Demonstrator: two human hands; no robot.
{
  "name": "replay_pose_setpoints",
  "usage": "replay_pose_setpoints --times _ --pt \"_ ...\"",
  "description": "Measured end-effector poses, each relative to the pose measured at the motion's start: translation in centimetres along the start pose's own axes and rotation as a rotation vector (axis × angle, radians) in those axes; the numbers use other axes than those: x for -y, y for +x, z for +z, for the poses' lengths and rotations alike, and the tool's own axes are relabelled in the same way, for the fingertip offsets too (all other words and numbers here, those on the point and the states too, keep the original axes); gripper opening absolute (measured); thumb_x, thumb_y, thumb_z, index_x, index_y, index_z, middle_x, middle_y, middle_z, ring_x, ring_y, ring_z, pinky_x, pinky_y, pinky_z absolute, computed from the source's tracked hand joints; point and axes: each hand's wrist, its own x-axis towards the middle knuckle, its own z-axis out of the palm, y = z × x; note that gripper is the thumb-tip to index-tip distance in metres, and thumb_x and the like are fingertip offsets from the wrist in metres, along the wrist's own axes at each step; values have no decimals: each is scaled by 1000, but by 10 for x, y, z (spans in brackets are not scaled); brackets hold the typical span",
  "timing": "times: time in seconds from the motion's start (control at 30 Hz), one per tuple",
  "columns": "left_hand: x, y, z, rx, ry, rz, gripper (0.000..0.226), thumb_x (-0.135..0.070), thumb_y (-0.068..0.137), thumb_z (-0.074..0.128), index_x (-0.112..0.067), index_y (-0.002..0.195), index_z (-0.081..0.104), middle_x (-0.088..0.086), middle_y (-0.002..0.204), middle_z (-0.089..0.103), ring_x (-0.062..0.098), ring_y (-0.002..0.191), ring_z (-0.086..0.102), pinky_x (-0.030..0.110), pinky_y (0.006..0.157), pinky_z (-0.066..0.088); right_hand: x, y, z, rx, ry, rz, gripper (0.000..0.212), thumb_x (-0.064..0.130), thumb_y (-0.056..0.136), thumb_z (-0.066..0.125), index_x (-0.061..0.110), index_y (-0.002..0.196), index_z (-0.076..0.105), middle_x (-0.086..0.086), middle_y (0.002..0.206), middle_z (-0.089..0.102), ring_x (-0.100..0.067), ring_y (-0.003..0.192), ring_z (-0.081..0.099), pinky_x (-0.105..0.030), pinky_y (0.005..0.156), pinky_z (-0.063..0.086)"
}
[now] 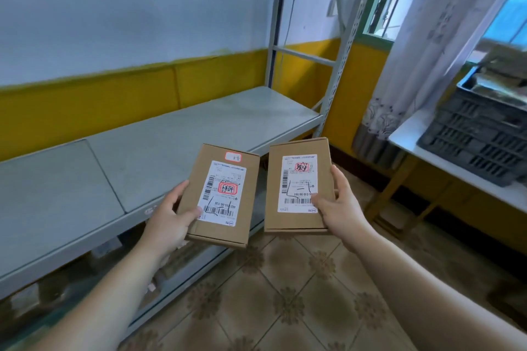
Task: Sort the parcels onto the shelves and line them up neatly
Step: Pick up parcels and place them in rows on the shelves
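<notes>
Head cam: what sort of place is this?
Probably a parcel sorting room: grey metal shelving, a labelled left parcel in the left hand, right parcel in the right hand, a dark crate on a table.

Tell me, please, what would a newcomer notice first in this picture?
Two brown cardboard parcels with white labels fill the centre: the left hand grips the left parcel, the right hand grips the right parcel. Behind them runs a grey shelf along the yellow-banded wall, and a dark crate sits on a white table at the right.
</notes>
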Motion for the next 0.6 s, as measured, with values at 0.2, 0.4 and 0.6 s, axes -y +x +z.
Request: replay_pose_setpoints --times 0.2,0.4,0.6 --pt "-32 84 82 75 -5 -15 62 -10 90 65 -41 139 44 -19 110 61 2 87 64 12 52 51 -7 98 -51 -82 -20 26 76 22 93 66 61 140 21 33 103 56 -5 96 65 -29 68 60" --pt "-32 129 145 27 19 -56 64 -8 89 66 -42 138 44 -25 108 61 -4 95 60 19 72 48 -30 195 -77 3 -69 43 78 20 93 67 51 148 20 19 127 55 -11 111 60 -24 65 59" --pt "-4 130 224 -161 -11 -226 65 -10 87 68 -44 137 45 -18 111 64 6 97 64 27 76 52 -73 296 -99 209 -206 35 77 23 93 67 47 150 20 20 116 49 4 86 58 -10 45 46"
